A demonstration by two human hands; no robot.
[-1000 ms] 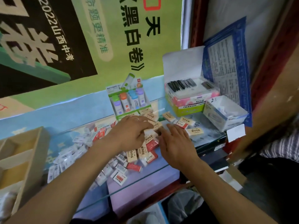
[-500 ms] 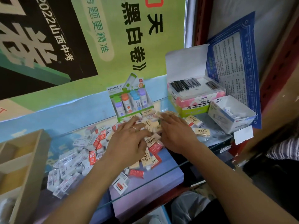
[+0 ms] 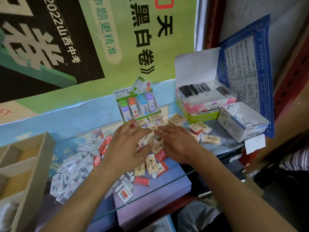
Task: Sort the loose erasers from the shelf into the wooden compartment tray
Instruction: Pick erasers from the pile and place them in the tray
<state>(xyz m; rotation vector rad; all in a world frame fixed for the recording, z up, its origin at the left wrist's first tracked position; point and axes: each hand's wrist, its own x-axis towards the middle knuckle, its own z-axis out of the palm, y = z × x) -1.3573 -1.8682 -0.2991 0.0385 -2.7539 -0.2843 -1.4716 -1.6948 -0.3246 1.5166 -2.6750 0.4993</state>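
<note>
Left hand curls over cream erasers, gripping one at its fingertips; right hand lies flat, fingers straight, on the pile. Wooden tray sits well left of both.

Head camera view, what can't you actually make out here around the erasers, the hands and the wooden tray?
- Wooden tray: cut off by the left edge, so its compartment count and most of its contents stay unseen.
- Erasers beneath the left hand and right hand: covered by both palms.
- Left hand's grip: fingers curl over cream erasers, hold unclear.
- White open box: contents too blurred to identify.
</note>
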